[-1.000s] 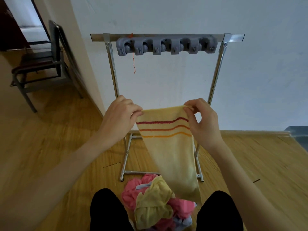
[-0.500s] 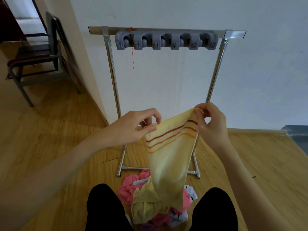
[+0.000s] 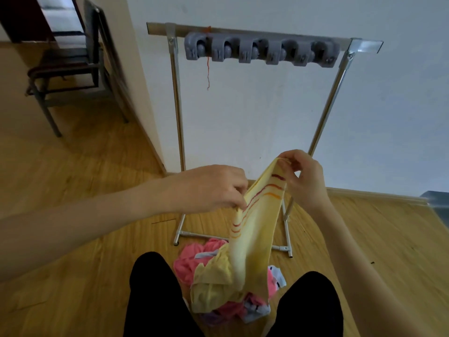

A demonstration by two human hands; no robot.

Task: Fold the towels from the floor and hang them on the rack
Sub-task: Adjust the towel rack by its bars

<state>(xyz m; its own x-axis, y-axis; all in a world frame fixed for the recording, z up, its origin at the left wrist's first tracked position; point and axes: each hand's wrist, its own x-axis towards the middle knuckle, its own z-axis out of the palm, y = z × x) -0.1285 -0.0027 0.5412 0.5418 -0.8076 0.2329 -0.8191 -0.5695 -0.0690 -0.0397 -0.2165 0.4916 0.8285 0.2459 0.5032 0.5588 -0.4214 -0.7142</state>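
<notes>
A pale yellow towel (image 3: 252, 237) with red and orange stripes hangs between my hands in front of the metal rack (image 3: 176, 113). My right hand (image 3: 305, 181) pinches its upper corner. Lower and to the left, my left hand (image 3: 213, 188) pinches the towel's near edge, so the top edge slants down to the left. The towel's lower end reaches a heap of pink, yellow and pale towels (image 3: 211, 271) on the floor between my knees. A grey holder strip (image 3: 261, 51) with several clips runs along the rack's top bar.
A dark chair (image 3: 68, 66) stands at the back left beside a wall corner. The white wall is right behind the rack. An orange thread (image 3: 208, 71) dangles from the top bar. Wooden floor spreads on both sides.
My left hand has dropped lower and shifted along the towel's edge, tilting the top edge from level to slanted. The towel has narrowed and twisted. My right hand has kept its corner.
</notes>
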